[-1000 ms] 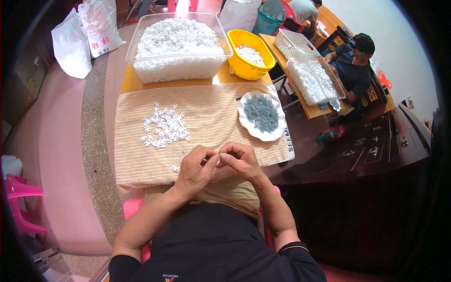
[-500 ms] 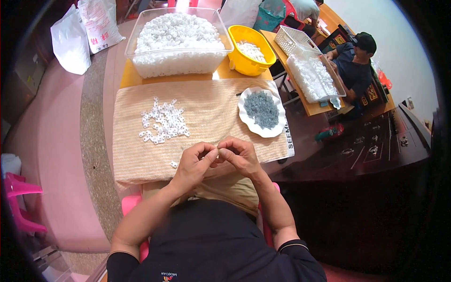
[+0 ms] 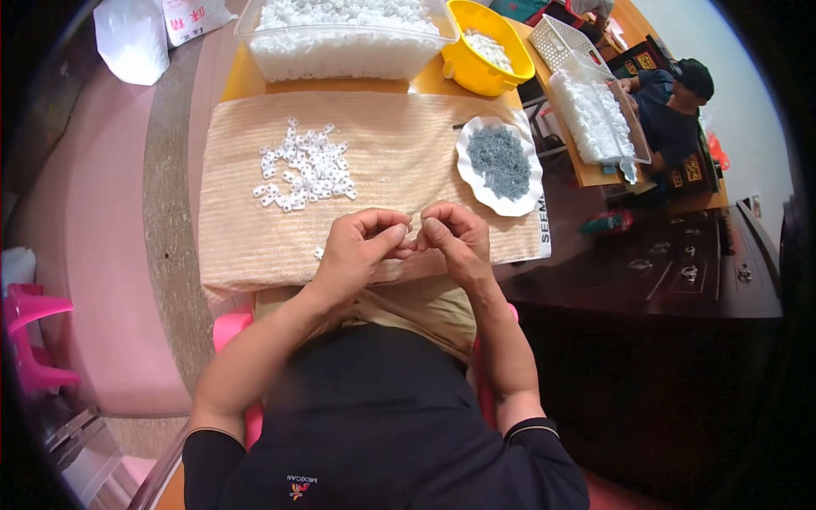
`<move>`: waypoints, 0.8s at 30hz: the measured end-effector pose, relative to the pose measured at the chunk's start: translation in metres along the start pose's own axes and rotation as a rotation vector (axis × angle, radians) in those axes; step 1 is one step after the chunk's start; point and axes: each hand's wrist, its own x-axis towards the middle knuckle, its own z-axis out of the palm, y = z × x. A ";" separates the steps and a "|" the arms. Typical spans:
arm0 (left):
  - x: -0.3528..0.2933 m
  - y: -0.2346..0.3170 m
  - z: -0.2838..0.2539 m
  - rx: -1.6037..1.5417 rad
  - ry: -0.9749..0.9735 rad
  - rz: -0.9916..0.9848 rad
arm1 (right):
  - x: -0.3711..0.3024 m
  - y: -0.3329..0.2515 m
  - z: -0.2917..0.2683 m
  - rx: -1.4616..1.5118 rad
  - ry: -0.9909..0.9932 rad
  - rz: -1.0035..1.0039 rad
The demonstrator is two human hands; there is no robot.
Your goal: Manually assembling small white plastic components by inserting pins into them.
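Over the near edge of a beige striped towel (image 3: 229,187), my left hand (image 3: 361,252) and my right hand (image 3: 461,246) meet with bent, pinching fingers. Each thumb presses against its own fingers, and the thumbs stand slightly apart. Anything between the fingertips is too small or hidden to make out. Beyond my left hand lies a loose pile of small white plastic pieces with holes (image 3: 314,161). A single white piece (image 3: 319,252) sits beside my left hand. Past my right hand, a white scalloped plate (image 3: 510,206) holds a heap of thin grey pieces (image 3: 499,161).
A large clear tub (image 3: 340,64) full of white pieces stands at the table's far side, next to a yellow basin (image 3: 463,72). At far right, a person (image 3: 667,110) works at another table with a white-filled tray (image 3: 595,119). White sacks (image 3: 132,38) stand far left.
My thumbs have drawn a little apart from each other. The view has tilted, so the towel, tub and plate sit higher in it. The white pile looks the same.
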 end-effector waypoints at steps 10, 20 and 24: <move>0.005 -0.004 -0.006 -0.130 0.012 -0.053 | 0.002 0.004 0.003 -0.085 -0.014 0.045; 0.007 -0.007 -0.008 -0.174 0.041 -0.109 | 0.003 0.002 0.008 -0.127 -0.025 0.060; 0.007 -0.006 -0.008 -0.188 0.055 -0.142 | 0.004 -0.003 0.010 -0.151 -0.022 0.080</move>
